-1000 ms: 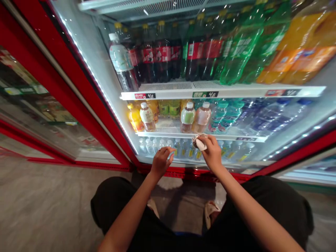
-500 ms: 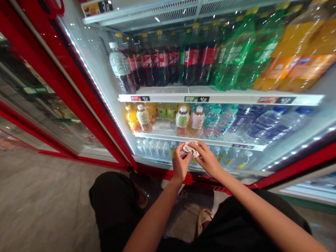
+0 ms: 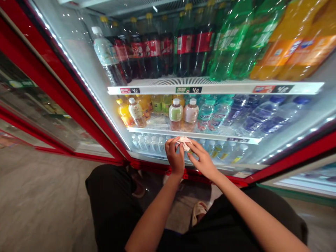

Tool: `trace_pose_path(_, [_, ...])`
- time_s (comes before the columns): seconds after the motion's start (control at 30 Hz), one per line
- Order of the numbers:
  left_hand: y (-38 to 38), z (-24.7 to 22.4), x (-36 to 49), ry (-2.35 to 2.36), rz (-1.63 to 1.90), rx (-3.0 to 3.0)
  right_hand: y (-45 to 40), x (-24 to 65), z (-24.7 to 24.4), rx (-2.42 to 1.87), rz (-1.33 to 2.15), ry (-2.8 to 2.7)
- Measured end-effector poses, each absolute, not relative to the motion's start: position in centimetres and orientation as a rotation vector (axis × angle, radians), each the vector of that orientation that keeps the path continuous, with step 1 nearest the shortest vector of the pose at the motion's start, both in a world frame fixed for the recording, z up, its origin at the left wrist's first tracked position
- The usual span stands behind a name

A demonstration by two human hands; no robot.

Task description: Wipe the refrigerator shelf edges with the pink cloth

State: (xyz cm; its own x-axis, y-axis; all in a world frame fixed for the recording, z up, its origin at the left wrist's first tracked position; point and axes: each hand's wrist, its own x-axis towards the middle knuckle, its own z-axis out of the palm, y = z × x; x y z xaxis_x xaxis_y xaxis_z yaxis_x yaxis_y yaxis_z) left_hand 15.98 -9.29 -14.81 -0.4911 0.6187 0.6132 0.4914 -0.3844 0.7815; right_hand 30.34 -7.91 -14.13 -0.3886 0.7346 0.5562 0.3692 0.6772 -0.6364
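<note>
A crumpled, pale pinkish-white cloth [image 3: 186, 144] is between my hands, in front of the cooler's lower shelves; it could also be paper tissue. My left hand [image 3: 175, 158] pinches its left side with bent fingers. On the other side, my right hand [image 3: 204, 160] has its fingers on the cloth, with the thumb tucked below. Just behind the hands, small clear bottles [image 3: 154, 144] line the bottom of the cooler. Above them, a bottle with a green label [image 3: 175, 114] and one with a pinkish label [image 3: 190, 115] stand near the middle shelf's front edge.
Cola bottles [image 3: 186, 52], green bottles [image 3: 231, 45] and large orange bottles [image 3: 291, 49] fill the upper shelf [image 3: 215, 88]. Teal-capped and blue-capped bottles stand at the middle shelf's right. A red door frame [image 3: 60, 87] slants along the left. My bent knees flank my arms above the grey floor [image 3: 52, 196].
My view has shifted, so the shelves appear higher and further left. Both hands still hold the cloth, now folded differently between the fingers.
</note>
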Motion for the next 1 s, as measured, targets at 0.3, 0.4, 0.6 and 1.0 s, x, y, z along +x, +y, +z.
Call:
trace_pose_path(0.3, [-9.0, -16.1, 14.2, 1.549, 1.848, 2.349, -6.1, 32.2, -16.0, -0.894, 1.144, -1.682])
trace_pose_path(0.4, [-8.0, -16.6, 12.9, 1.55, 1.863, 2.428, -6.7, 32.3, -14.5, -0.86, 1.135, -1.746])
trace_pose_path(0.6, [-7.5, -17.4, 12.2, 1.687, 1.909, 2.382, -7.7, 32.5, -11.9, -0.839, 0.737, -1.927])
trace_pose_path(1.0, [-7.0, -17.2, 13.1, 1.701, 1.969, 2.293, -7.2, 34.7, -12.1, -0.91, 0.091, -2.014])
